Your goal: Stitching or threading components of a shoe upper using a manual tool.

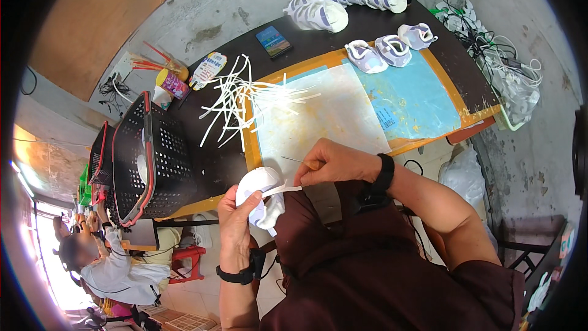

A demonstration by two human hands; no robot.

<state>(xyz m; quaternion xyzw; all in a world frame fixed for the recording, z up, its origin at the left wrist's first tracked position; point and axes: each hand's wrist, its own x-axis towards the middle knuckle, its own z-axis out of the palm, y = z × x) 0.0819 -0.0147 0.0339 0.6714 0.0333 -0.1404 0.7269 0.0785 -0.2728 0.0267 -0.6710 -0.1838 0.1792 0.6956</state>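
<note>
My left hand (pixel 234 219) is closed round a small white and lilac baby shoe (pixel 260 181), held over my lap just off the table's front edge. A narrow white strip (pixel 283 189) runs from the shoe's opening toward my right hand (pixel 335 160). My right fingers are closed on an awl (pixel 294 160) whose thin metal shaft points left above the shoe. Whether those fingers also pinch the strip's end I cannot tell. Farther off, a tangled heap of white strips (pixel 240 99) lies at the left of the white sheet (pixel 324 107).
Three similar shoes (pixel 392 51) stand on the blue-covered board (pixel 422 95). Behind them are nested rows of shoes (pixel 331 17) and a phone (pixel 274 41). A black perforated basket (pixel 162 153) and a yellow-lidded jar (pixel 173 83) stand left. A co-worker (pixel 122 270) sits at the far left.
</note>
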